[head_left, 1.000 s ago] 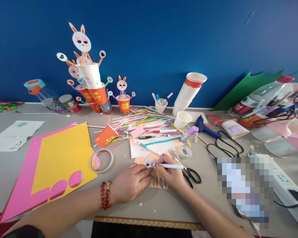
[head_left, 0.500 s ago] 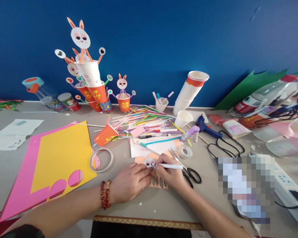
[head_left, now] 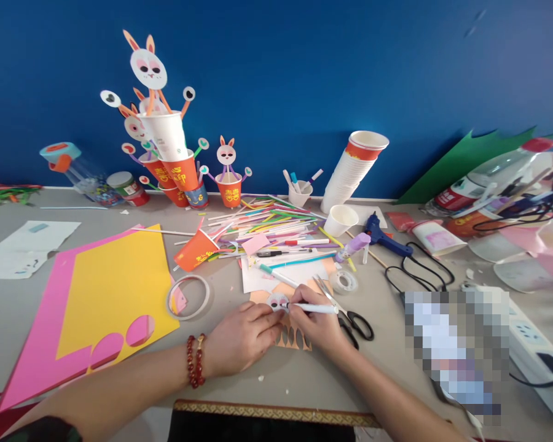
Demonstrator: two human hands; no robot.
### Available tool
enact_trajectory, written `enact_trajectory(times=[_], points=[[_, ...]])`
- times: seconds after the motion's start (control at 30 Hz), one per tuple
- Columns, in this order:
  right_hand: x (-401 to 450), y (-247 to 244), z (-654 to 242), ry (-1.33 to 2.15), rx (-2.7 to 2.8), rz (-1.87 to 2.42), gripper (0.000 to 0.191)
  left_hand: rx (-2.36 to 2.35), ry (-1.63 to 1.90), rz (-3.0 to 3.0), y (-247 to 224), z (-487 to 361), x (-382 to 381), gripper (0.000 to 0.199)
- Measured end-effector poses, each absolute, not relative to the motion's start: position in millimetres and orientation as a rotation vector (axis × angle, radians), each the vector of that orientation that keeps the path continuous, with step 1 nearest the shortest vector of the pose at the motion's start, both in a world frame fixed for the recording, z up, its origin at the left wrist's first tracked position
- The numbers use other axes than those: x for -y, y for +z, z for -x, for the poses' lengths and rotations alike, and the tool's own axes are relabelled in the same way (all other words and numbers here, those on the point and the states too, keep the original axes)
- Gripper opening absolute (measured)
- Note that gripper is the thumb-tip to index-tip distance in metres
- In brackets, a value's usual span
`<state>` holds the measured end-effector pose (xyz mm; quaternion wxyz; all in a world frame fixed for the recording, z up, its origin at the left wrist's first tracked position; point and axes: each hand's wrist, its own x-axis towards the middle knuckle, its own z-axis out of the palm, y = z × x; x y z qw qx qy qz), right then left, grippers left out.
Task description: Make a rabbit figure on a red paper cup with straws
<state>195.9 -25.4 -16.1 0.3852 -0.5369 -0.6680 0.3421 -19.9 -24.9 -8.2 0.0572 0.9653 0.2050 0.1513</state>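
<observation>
Head view: little has changed since the first frame; the right hand (head_left: 320, 322) is still pinched around a white marker (head_left: 322, 309), its tip at the small paper face (head_left: 274, 301), while the left hand (head_left: 246, 337) still lies palm down with its fingers together on the face's lower edge; whether its thumb grips anything cannot be told; the background has shifted slightly as the camera tilted.

The face, pale and rounded with pink-ringed dark eyes, sits between the hands near the middle of the grey worktop (head_left: 313, 383), just above a peach paper strip (head_left: 300, 345) with pointed oval cut-outs; a plain blue wall (head_left: 267, 73) rises behind.

Against that wall stand rabbit-topped paper cups at the left and a leaning stack of white cups (head_left: 341, 178); thin, glossy straws (head_left: 267, 221) lie in a many-coloured heap before them; black-handled scissors (head_left: 359, 325) rest beside the right hand; a flat tape ring (head_left: 207, 301) touches the smooth yellow sheet (head_left: 115, 282), which overlaps a pink sheet (head_left: 32, 356); dark red, round beads (head_left: 192, 365) circle the left wrist.
</observation>
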Motion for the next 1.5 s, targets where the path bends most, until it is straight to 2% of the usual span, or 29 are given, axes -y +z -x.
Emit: enact_trajectory(times=[1.5], points=[[27.1,-14.8,-197.0,0.831,1.636,1.345,0.016,-0.625,0.457,-2.94,-7.4,20.0,24.6,0.026]])
